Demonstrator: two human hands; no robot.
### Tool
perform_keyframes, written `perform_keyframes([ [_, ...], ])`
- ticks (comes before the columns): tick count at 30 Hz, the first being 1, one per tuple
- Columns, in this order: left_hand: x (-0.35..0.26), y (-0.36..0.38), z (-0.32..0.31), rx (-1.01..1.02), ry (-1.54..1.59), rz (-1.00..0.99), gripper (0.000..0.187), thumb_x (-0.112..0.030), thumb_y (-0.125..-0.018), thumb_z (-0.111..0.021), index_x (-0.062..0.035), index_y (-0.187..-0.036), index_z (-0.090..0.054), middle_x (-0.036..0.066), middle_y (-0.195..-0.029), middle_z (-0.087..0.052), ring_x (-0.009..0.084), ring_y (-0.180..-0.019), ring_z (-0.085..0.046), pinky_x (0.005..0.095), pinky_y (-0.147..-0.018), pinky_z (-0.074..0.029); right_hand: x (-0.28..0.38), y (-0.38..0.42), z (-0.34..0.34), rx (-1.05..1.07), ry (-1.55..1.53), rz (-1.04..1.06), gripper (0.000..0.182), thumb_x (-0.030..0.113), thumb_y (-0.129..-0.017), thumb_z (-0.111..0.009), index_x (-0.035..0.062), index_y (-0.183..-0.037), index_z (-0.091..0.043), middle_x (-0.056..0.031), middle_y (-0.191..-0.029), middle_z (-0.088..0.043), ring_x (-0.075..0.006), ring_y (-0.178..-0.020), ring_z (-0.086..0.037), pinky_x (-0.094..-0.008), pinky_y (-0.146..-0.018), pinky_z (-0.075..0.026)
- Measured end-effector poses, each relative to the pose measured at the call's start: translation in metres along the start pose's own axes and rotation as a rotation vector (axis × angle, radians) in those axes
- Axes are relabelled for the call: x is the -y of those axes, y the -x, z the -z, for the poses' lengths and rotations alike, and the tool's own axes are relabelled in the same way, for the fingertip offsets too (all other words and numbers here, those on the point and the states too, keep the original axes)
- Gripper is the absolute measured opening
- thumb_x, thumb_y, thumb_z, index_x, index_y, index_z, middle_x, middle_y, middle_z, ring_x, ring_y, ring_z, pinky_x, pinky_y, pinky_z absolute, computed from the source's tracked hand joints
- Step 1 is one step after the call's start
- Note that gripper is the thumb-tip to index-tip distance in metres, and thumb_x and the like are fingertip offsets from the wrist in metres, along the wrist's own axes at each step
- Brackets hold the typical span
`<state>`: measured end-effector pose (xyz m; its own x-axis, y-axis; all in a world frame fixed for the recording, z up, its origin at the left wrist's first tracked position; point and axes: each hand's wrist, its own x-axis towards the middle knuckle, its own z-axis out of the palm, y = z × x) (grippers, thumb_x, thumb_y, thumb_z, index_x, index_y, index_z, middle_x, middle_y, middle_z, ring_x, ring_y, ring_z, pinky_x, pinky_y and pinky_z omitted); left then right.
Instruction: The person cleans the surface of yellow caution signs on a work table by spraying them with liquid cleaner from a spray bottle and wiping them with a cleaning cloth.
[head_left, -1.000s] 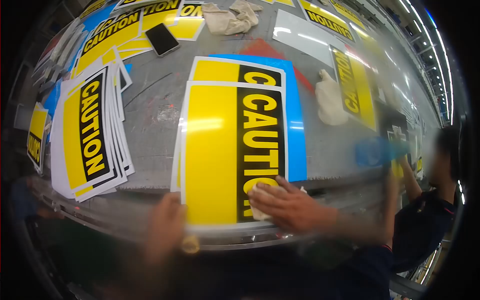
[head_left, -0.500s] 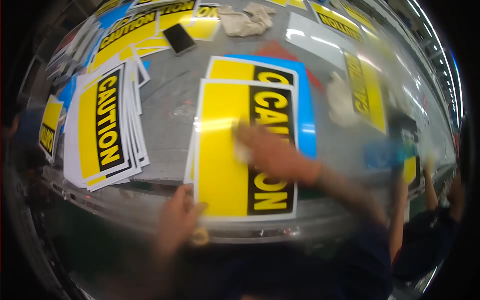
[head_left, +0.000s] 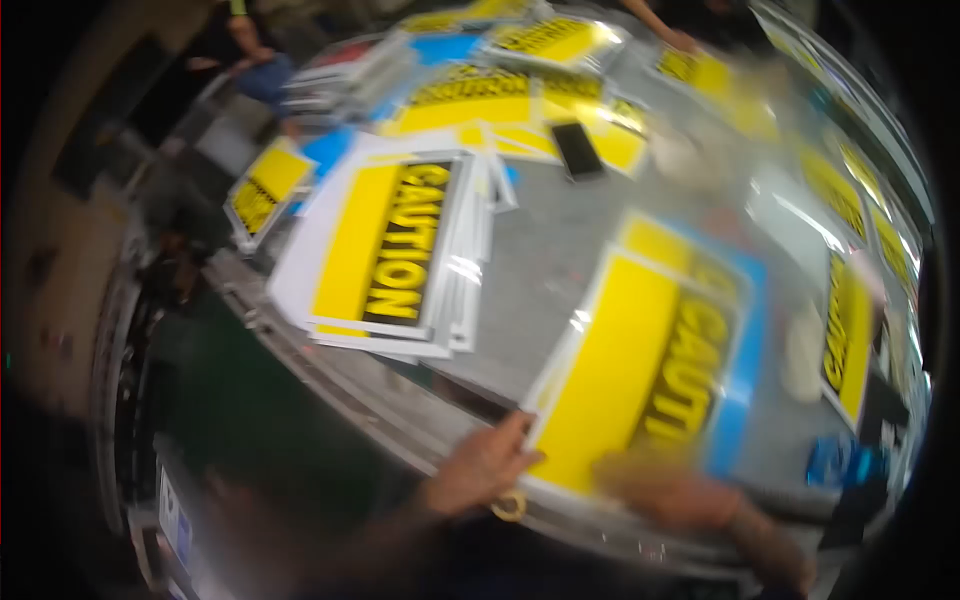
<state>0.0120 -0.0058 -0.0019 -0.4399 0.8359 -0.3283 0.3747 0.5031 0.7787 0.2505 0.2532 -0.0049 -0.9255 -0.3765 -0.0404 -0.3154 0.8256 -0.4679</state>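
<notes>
A yellow and black caution sign [head_left: 603, 370] lies tilted on top of another caution sign [head_left: 655, 243], with a blue sheet [head_left: 745, 365] under them at the table's near edge. My left hand [head_left: 485, 465] grips the lower left edge of the top sign, thumb over its face. Over the lower part of that sign, my right hand [head_left: 668, 490] is smeared by motion. Its fingers cannot be made out, nor whether anything is in them.
A stack of caution signs [head_left: 385, 250] lies to the left, and a black phone [head_left: 577, 151] behind. Light cloths [head_left: 803, 350] and more signs [head_left: 848, 335] are at right. Another person's hand [head_left: 680, 40] shows at the far side; someone else stands far left.
My view has swung left, so the table's contents appear farther right. My right hand has moved from the middle of the sign to its lower edge. My left hand keeps its grip.
</notes>
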Motion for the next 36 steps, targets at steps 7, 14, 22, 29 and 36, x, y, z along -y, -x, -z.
perform_keyframes([
  [7,-0.032,-0.004,0.008,0.032,0.148,0.15,0.037,-0.003,-0.103,-0.073,0.0038,-0.137,-0.061,0.014,-0.095,-0.081,0.0144,-0.088,-0.076,0.0297,-0.078,-0.057,-0.006,0.006,-0.001,-0.271,-0.135,-0.107,0.054,0.011,-0.099,-0.072,0.0079,-0.152,-0.064,-0.0095,-0.166,-0.058,-0.0287,-0.159,-0.048,-0.0504,-0.135,-0.037],
  [14,-0.024,-0.005,0.004,0.031,0.103,0.128,0.039,-0.003,-0.103,-0.073,0.0064,-0.139,-0.06,0.01,-0.09,-0.079,0.0112,-0.086,-0.073,0.0277,-0.078,-0.055,-0.001,0.053,0.012,-0.109,-0.052,-0.117,0.046,0.014,-0.103,-0.071,0.0193,-0.148,-0.069,-0.0039,-0.165,-0.059,-0.0251,-0.156,-0.052,-0.0534,-0.136,-0.036],
  [22,-0.03,-0.006,0.0,0.027,0.163,0.22,0.042,0.0,-0.103,-0.072,0.0051,-0.142,-0.057,0.008,-0.093,-0.077,0.011,-0.089,-0.073,0.0268,-0.082,-0.054,0.001,0.056,-0.004,-0.19,-0.13,-0.042,0.045,0.01,-0.098,-0.074,0.0193,-0.142,-0.074,-0.0055,-0.164,-0.061,-0.0309,-0.156,-0.053,-0.0511,-0.135,-0.037],
  [29,-0.037,-0.023,0.015,-0.163,0.348,0.133,0.051,-0.003,-0.106,-0.071,0.0047,-0.153,-0.054,0.007,-0.104,-0.074,0.0121,-0.105,-0.071,0.0274,-0.089,-0.054,-0.035,0.093,0.044,-0.913,-0.237,-0.717,0.047,0.001,-0.098,-0.077,0.0082,-0.144,-0.074,-0.0145,-0.153,-0.069,-0.0289,-0.14,-0.068,-0.0408,-0.116,-0.056],
  [36,-0.034,-0.041,0.005,-0.175,0.065,-0.025,0.093,-0.007,-0.091,-0.088,0.0005,-0.17,-0.041,0.02,-0.135,-0.069,0.0251,-0.123,-0.069,0.0382,-0.108,-0.053,-0.055,0.045,0.02,-0.74,-0.014,-0.541,0.055,0.01,-0.093,-0.086,0.0072,-0.145,-0.068,-0.0139,-0.154,-0.067,-0.032,-0.141,-0.067,-0.047,-0.115,-0.057],
])
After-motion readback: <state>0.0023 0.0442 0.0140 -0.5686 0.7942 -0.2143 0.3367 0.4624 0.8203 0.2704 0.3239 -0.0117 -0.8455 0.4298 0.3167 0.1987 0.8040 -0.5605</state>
